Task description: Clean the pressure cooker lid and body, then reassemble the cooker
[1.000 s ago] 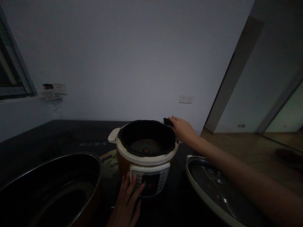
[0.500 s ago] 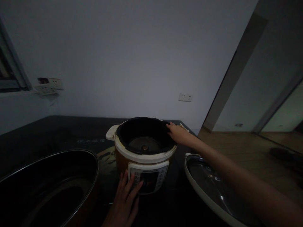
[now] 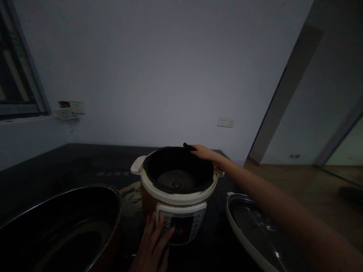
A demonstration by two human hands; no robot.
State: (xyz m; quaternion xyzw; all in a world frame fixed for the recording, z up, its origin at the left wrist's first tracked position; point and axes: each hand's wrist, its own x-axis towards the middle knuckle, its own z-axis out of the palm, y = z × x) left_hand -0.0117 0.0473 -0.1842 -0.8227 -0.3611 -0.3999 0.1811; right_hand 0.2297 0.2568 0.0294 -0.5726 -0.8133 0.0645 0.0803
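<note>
An open electric pressure cooker (image 3: 177, 196) stands on the dark counter (image 3: 70, 166), its heating plate showing at the bottom. My left hand (image 3: 154, 247) lies flat against its front, fingers stretched out over the control panel (image 3: 181, 224). My right hand (image 3: 202, 152) reaches across to the far rim and pinches a small dark object (image 3: 188, 146) that I cannot make out. The fingers there are closed together.
A large dark inner pot (image 3: 61, 226) sits at the near left. The cooker's lid (image 3: 255, 226) lies upside down at the right. Wall sockets (image 3: 226, 122) are behind; a doorway and wooden floor (image 3: 312, 177) open to the right.
My right hand has slid leftwards along the cooker's far rim, from the right handle to the back edge, with the dark object. My left hand has stayed on the front panel.
</note>
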